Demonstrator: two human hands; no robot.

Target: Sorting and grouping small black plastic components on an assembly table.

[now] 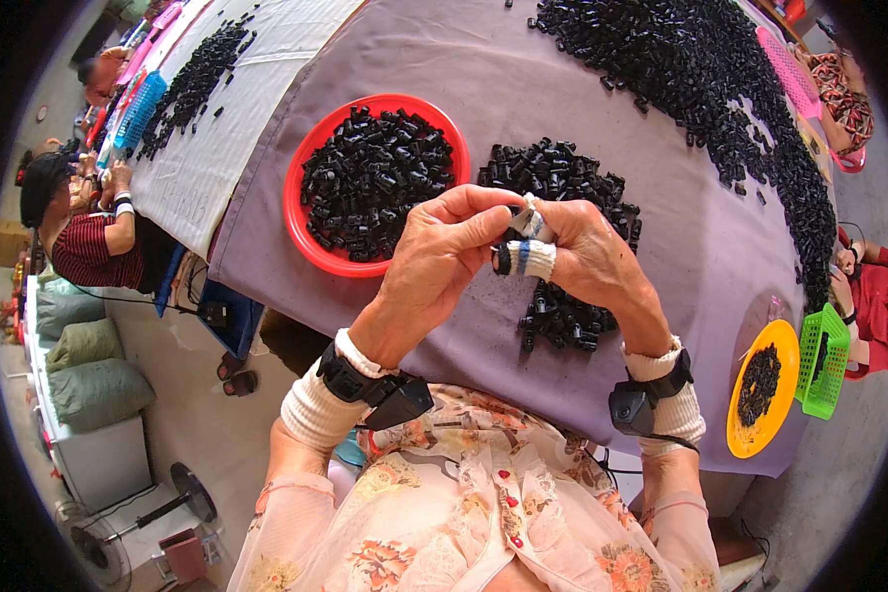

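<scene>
My left hand (426,244) is closed, thumb and forefinger pinched together against the fingers of my right hand. White cloth finger covers with blue stripes (535,259) wrap fingers of my right hand (594,255), which is curled closed. A dark bit shows at the end of one cover; whether it is a part or a stain I cannot tell. What the fingertips hold is hidden. Beneath and behind the hands lies a pile of small black cylindrical plastic parts (562,183). Left of them stands a red basin (293,192) filled with similar parts.
A mauve cloth covers the table (385,335). A large heap of black parts (661,49) spreads along its far right. A yellow plate (781,395) and a green basket (827,340) sit at the right edge. Other people work at left and right, one in a striped top (99,255).
</scene>
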